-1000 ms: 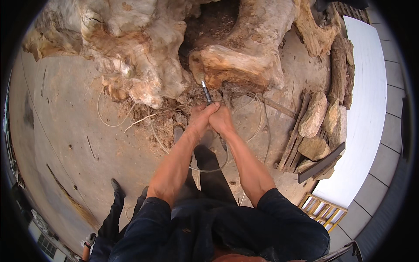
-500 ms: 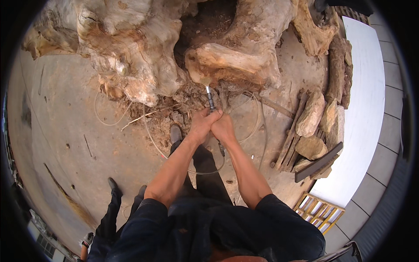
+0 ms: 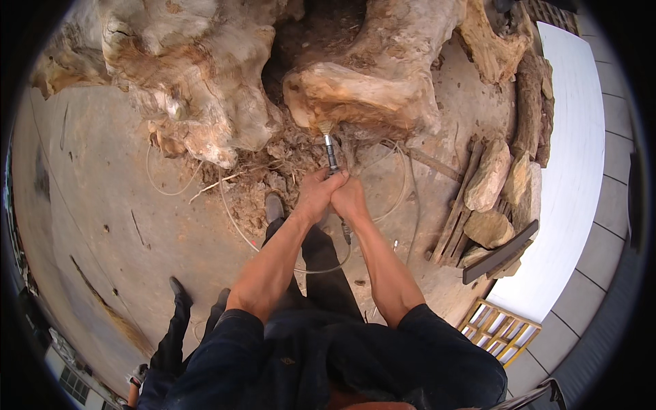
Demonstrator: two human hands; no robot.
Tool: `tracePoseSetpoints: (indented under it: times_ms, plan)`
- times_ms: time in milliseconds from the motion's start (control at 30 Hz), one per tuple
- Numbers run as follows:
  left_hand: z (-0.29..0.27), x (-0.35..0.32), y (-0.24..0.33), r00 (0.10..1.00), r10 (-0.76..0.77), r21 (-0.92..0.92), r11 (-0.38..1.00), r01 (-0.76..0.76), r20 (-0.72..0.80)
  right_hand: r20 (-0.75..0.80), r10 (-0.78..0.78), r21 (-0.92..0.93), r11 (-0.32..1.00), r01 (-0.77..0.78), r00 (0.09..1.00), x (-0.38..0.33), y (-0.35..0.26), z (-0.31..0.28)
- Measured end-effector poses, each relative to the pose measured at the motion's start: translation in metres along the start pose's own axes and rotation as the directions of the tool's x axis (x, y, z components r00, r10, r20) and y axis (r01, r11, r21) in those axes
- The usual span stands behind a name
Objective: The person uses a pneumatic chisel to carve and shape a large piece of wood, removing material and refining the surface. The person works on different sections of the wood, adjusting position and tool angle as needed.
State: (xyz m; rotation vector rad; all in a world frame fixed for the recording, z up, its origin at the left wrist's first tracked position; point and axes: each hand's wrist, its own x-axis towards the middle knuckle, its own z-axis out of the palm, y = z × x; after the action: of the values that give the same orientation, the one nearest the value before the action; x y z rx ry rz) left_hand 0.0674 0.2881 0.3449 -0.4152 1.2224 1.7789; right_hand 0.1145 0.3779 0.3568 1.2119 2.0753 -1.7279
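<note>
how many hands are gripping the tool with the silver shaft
2: the left hand is on the left side of the tool, and the right hand is against it on the right. Some of their fingers are hidden.

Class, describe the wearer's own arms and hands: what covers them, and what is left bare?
The left hand and right hand are ungloved, and both forearms are bare. Dark navy sleeves end near the elbows; the matching top bears a small orange-brown emblem.
</note>
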Motion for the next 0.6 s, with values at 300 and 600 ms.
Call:
tracePoseSetpoints:
  times_ms: [300,600]
  plan:
    - [-0.011,-0.001,0.009,0.993,0.109,0.040,0.993,-0.108,-0.034,0.025,-0.147,-0.146,0.978,0.149,0.989,0.004,-0.016,0.006]
    - [-0.004,0.000,0.001,0.996,0.082,0.001,0.997,-0.082,-0.026,0.027,-0.014,0.002,1.000,0.014,1.000,0.004,0.000,0.005]
